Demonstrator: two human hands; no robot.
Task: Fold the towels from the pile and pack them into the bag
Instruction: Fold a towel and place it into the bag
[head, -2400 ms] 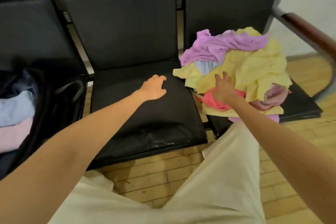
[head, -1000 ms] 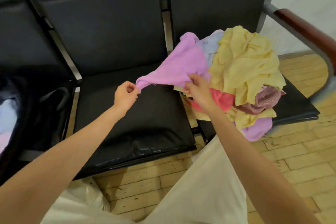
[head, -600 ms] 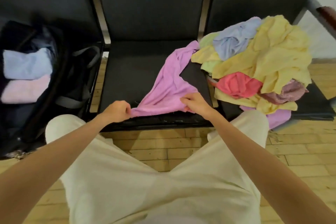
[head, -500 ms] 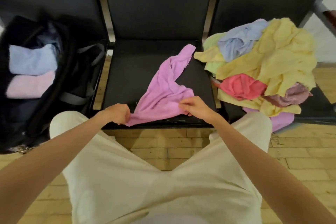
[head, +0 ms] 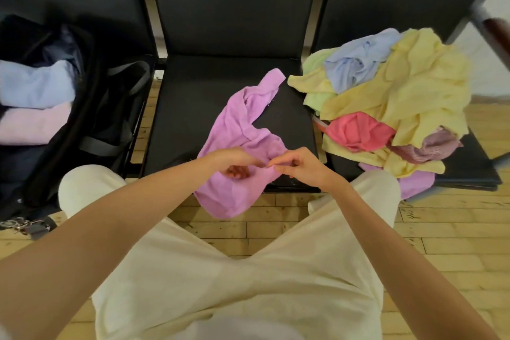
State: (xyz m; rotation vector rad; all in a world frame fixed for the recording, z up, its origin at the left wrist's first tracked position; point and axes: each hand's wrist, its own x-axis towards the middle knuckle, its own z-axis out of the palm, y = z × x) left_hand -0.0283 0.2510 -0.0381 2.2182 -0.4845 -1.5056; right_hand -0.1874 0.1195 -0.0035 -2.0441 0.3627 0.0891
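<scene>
**Purple towel pinched at the seat's front edge**

Purple towel (head: pixel 242 130): soft, napped cloth, crumpled into a long bent strip. Long axis runs from the far right corner tip, near the pile, toward the near left; near end droops over the front edge of the middle seat (head: pixel 187 107), hanging above the wood plank floor (head: pixel 441 243).

Left hand (head: pixel 234 161): fingers curled, pinching the towel's near edge. Right hand (head: pixel 299 164): fingers curled, pinching the same edge. The two grips almost touch, fingertips facing each other.

Pile (head: pixel 400 96) on the right seat: loose, rumpled towels in yellow, light blue, pale green, coral, mauve and purple, heaped with no clear shape.

Bag (head: pixel 91 124) on the left seat: black, soft-sided, open, straps slack. Inside, a folded blue towel (head: pixel 36 85) lies beside a folded pink towel (head: pixel 33 124), both flat rectangular bundles, touching.

Seats: black, smooth, padded.
</scene>
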